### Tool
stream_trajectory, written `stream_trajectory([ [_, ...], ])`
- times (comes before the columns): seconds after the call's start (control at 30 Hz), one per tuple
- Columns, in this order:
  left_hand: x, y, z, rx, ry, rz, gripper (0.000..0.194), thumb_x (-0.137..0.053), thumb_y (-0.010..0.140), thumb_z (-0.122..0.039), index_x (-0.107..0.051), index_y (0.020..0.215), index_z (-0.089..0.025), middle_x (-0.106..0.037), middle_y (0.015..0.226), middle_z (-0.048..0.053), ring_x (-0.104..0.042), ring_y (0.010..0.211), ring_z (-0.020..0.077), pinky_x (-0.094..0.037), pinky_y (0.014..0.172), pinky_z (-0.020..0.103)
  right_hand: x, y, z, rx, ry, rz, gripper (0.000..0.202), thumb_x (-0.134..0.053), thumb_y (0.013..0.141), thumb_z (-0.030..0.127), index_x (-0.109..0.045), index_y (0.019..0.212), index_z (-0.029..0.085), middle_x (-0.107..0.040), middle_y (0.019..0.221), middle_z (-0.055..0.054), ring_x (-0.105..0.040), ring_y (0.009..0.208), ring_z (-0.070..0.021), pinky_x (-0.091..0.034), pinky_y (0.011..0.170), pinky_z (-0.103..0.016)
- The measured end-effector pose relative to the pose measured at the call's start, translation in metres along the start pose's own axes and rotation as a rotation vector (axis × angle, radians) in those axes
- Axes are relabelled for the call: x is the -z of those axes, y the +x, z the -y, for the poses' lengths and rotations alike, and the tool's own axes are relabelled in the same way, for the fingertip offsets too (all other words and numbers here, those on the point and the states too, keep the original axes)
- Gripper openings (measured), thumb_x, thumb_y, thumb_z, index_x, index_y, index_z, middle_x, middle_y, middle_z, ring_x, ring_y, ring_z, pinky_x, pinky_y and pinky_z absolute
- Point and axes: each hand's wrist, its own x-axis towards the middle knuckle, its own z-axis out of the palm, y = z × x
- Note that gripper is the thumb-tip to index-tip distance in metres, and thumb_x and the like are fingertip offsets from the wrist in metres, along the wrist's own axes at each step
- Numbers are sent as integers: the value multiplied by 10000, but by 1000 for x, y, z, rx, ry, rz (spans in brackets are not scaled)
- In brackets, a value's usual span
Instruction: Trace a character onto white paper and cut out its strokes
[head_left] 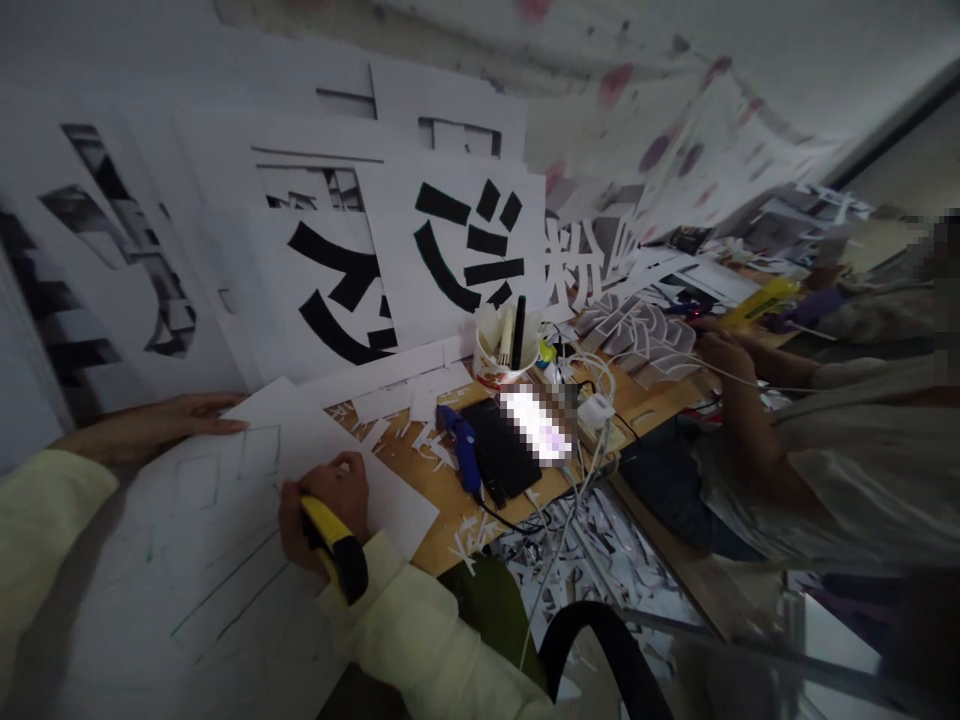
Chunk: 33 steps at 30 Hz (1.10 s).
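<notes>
A large white sheet (pixel 247 520) with green and dark outlines drawn on it lies tilted in front of me. My left hand (pixel 169 428) rests along its upper left edge, fingers stretched out. My right hand (pixel 330 500) is closed around a yellow and black utility knife (pixel 330 540) over the right part of the sheet. The knife's front end is hidden by my fingers, so the blade does not show. Just right of the sheet, a blue glue gun (pixel 463 450) lies on the wooden table (pixel 431 500) among white paper scraps.
White boards with cut-out characters (pixel 469 245) lean against the wall. A paper cup (pixel 499 350) holds pens, near a lit phone (pixel 536 420), a black flat case (pixel 495 455) and tangled cables (pixel 596 440). At right another person's hand (pixel 724 355) works by paper pieces. Scraps (pixel 600 550) cover the floor.
</notes>
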Motion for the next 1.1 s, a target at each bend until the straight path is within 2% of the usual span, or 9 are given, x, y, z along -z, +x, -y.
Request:
stream_trajectory([
  [0.1,3,-5,2,167,-252,143,651,-928,238,-341,-781,868,-265,-786,1025,102,-713,976,403,-635,724,420,-1,-1,1,-39,-2,125,153,-595,739,227,-479,641,252,-613,527,40,-625,525,-150,-496,934,-384],
  [0.27,6,-2,0,249,-218,78,601,-929,218,-364,-785,794,-271,-791,914,94,-718,943,409,-639,667,428,-10,-3,-3,-18,-17,196,128,-585,722,291,-508,627,252,-615,517,75,-620,519,-139,-502,913,-378],
  [0.4,-2,-13,-20,261,-167,16,495,-866,221,-360,-733,687,-260,-772,832,68,-685,1041,421,-630,736,424,-8,0,-4,44,-55,256,150,-599,688,268,-505,573,244,-584,480,83,-593,488,-129,-497,857,-345],
  [0.53,-10,-23,-38,280,-151,-35,424,-798,300,-350,-704,704,-265,-738,783,44,-656,1099,415,-606,828,439,-5,2,-3,51,-58,281,164,-598,681,254,-496,554,242,-591,468,92,-569,450,-116,-497,833,-321],
  [0.67,-9,-22,-43,203,32,-26,410,-738,327,-438,-669,694,-269,-743,886,53,-628,1148,410,-584,883,441,-10,0,-5,64,-56,255,105,-620,671,239,-541,602,250,-640,519,84,-605,488,-113,-497,871,-303],
  [0.77,-9,-21,-45,159,250,-35,450,-674,311,-544,-642,677,-284,-706,810,51,-621,1135,433,-577,858,466,-12,-2,-6,44,-57,278,128,-629,684,258,-535,596,254,-642,514,78,-608,496,-117,-503,857,-298],
  [0.83,-10,-20,-45,129,320,-37,498,-642,298,-607,-648,678,-286,-689,765,50,-639,1083,440,-577,828,480,-11,-1,-6,26,-58,301,142,-629,675,251,-520,584,251,-631,497,80,-597,487,-115,-505,844,-295],
  [1.0,-10,-8,-24,-15,181,13,520,-692,365,-650,-703,727,-277,-719,743,41,-689,978,398,-587,790,449,-6,2,-2,15,-46,307,151,-605,684,251,-508,568,254,-591,474,91,-582,484,-113,-500,841,-302],
  [1.1,-8,-3,-7,-44,112,-34,507,-737,379,-632,-727,739,-275,-758,809,37,-702,971,371,-590,825,423,-6,-1,2,21,-42,308,177,-608,690,275,-508,545,258,-584,479,79,-562,480,-121,-500,828,-317],
])
